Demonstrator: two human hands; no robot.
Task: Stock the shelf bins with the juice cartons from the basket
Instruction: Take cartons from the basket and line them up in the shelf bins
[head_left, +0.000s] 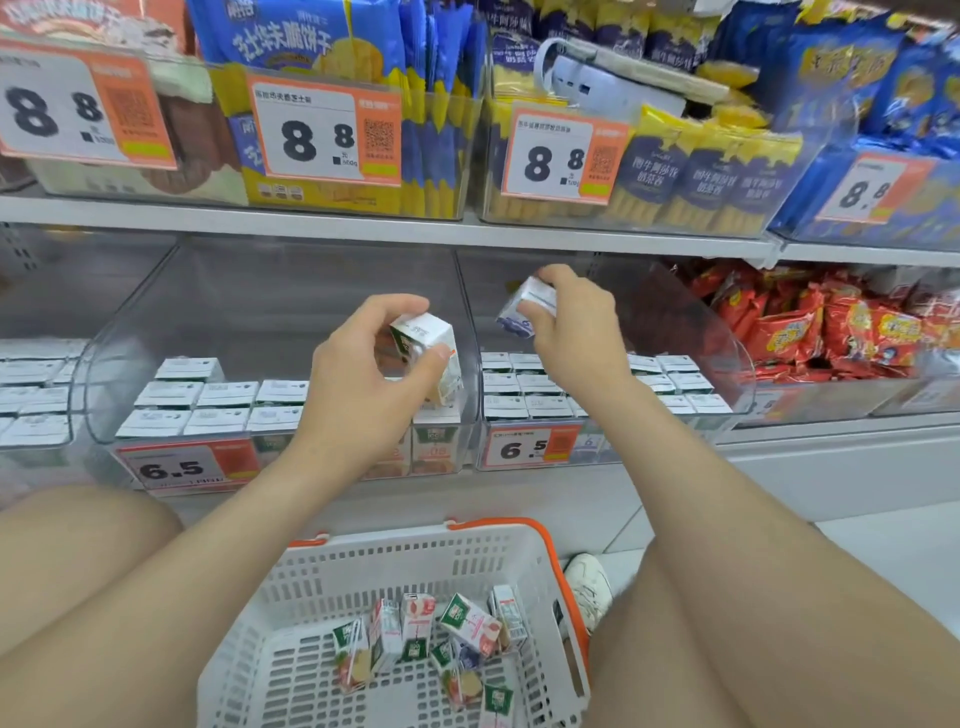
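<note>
Well, crouched before the lower shelf, with a white basket trimmed in orange set on the floor between the knees. Gripped a green-and-white juice carton in the left hand, with thumb and fingers curled round its top, and held it tilted above the front right corner of the middle clear bin. Could not tell whether it touched the stock beneath. Pinched a blue-and-white carton by its top end in the right hand, and held it raised over the rear left part of the next bin to the right, above the rows below.

Found both bins partly filled with upright cartons packed in rows, white tops up, toward the front edge of the shelf. Read 6.5 on the price tag clipped to the front of the middle bin, and the same on the second tag fixed to its right neighbour.

Counted roughly ten loose cartons lying jumbled at the bottom of the basket, toward its far right side, some green-topped, some printed with red fruit. Noticed red snack packets toward the right end of the shelf, blue biscuit bags on the shelf above, and a white shoe just beside the basket's right wall.
</note>
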